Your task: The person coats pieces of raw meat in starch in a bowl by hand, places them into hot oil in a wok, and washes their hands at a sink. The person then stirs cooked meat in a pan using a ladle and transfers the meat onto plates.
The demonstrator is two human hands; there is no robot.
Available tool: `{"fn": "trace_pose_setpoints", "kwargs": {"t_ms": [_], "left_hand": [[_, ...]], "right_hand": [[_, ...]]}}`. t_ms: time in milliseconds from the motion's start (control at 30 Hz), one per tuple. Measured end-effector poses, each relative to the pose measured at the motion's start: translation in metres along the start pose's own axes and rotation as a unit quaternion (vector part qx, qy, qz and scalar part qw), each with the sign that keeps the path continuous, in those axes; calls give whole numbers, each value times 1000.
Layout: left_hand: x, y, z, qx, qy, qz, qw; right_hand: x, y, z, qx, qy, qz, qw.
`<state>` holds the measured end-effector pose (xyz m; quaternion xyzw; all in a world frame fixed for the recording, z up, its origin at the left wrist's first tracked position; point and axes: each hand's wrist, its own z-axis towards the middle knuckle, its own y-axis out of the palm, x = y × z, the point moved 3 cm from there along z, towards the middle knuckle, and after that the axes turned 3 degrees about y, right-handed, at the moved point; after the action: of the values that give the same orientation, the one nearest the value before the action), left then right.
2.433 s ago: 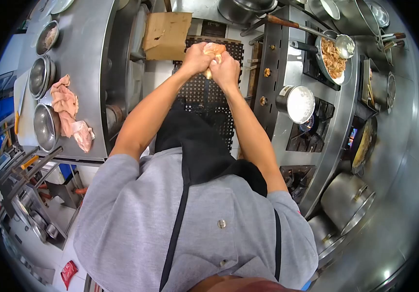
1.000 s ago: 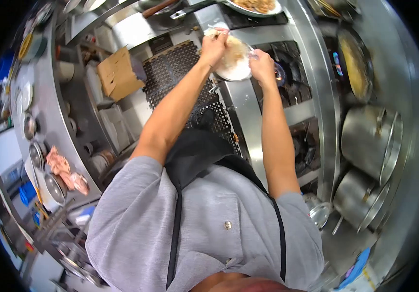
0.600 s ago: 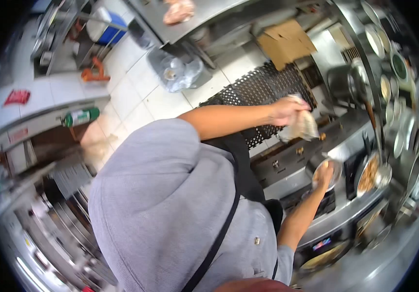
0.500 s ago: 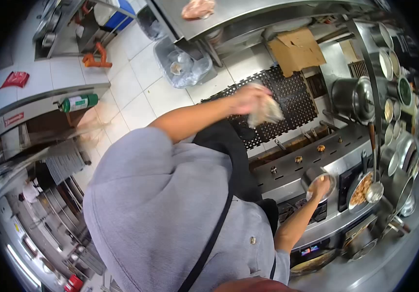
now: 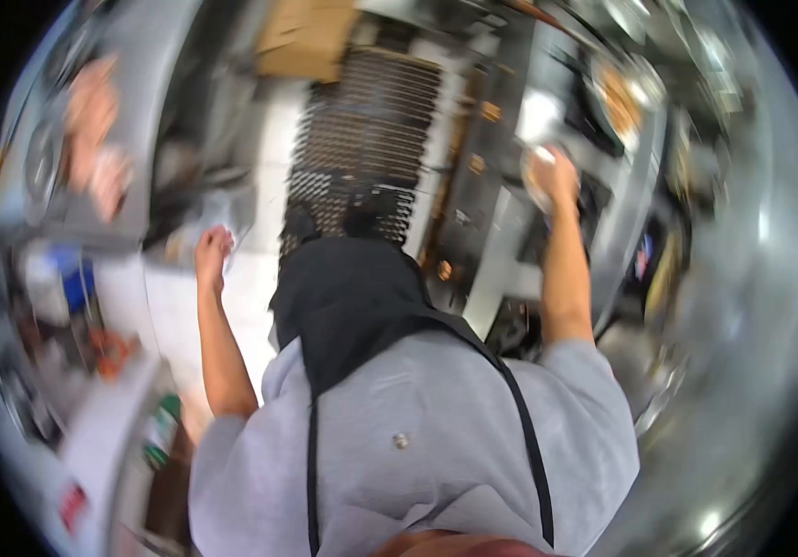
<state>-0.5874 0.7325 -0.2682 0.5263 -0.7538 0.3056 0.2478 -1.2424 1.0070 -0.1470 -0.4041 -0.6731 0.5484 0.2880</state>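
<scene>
Presently, we enter the work at the pot (image 5: 530, 192) as under way, by our judgement, since the right hand (image 5: 558, 176) is at its mouth. Counted as done: brown food (image 5: 618, 104) lies in the pan (image 5: 632, 139). Pink meat (image 5: 93, 111) lies apart on the steel counter (image 5: 130, 56), no hand near it. What remains to be done in the pot we cannot tell; its contents are blurred.

Hands, two. Left hand (image 5: 214, 243): fingers loosely curled, nothing visible in them, though we cannot tell whether something small is inside; it hangs beside the plastic-lined bin (image 5: 179, 247), over or next to it we cannot say. Right hand: fingers bent over the pot's rim; whether they grip the rim or something within, we cannot tell.

Pot under the hand, one, on the range. Pan, one, just beyond the pot. Meat, two masses at least, end to end. Metal bowl (image 5: 44, 162), one plainly seen, beside the meat. Control knobs (image 5: 477, 164), four that we can count. Cardboard box (image 5: 306, 37), one. Perforated floor mat (image 5: 366, 121), one run. Green cylinder (image 5: 161, 432), one. Red packet (image 5: 72, 506), one, smeared by motion.
</scene>
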Motion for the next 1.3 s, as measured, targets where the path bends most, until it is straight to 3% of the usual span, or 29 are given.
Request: {"fn": "trace_pose_setpoints", "kwargs": {"t_ms": [67, 133, 233, 267, 333, 400, 467, 533, 600, 667, 700, 733, 933, 1067, 1133, 1200, 1233, 1267, 1300], "left_hand": [[45, 87, -17, -158, 75, 81, 981], [98, 190, -48, -264, 199, 134, 934], [149, 344, -94, -392, 334, 190, 836], [166, 388, -121, -436, 288, 184, 832], [163, 466, -144, -482, 160, 128, 852], [157, 516, -152, -458, 189, 213, 842], [148, 538, -152, -439, 155, 219, 858], [150, 544, -154, -429, 179, 234, 854], [148, 545, -153, -419, 197, 252, 850], [147, 552, -149, -426, 197, 258, 844], [151, 552, -152, -430, 194, 258, 843], [156, 551, -156, -427, 202, 260, 842], [170, 551, -154, -469, 178, 250, 828], [160, 557, -145, -500, 161, 253, 813], [164, 560, -142, -491, 164, 262, 815], [162, 559, -139, -513, 142, 259, 806], [160, 561, -135, -524, 132, 251, 803], [157, 565, -134, -536, 123, 243, 799], [156, 568, -136, -542, 125, 245, 794]], "right_hand": [[16, 5, -3, 36, -27, -48, 998], [25, -2, -5, -81, -78, 54, 992], [29, -11, 9, -88, -105, 113, 984], [28, -1, 13, -85, -98, 122, 984], [17, 24, 15, -37, -129, 1, 991], [13, 22, 15, -78, -111, 34, 990], [15, 5, -2, -78, -72, 50, 993], [21, -12, -12, 43, -41, 110, 992], [25, -21, -26, 50, -30, 147, 987], [29, -34, -34, 160, -18, 216, 963], [19, -55, -44, 172, -3, 128, 977], [19, -55, -44, 169, 2, 125, 978], [13, -64, -45, 207, 9, 288, 935], [-9, -66, -52, 206, 119, 181, 954], [3, -55, -46, 199, 115, 184, 956], [24, -25, -35, 32, 167, 367, 915], [24, -22, -26, 11, 166, 279, 946], [22, -17, -21, 16, 174, 279, 944], [16, -4, -16, -45, 256, 413, 873]]}}
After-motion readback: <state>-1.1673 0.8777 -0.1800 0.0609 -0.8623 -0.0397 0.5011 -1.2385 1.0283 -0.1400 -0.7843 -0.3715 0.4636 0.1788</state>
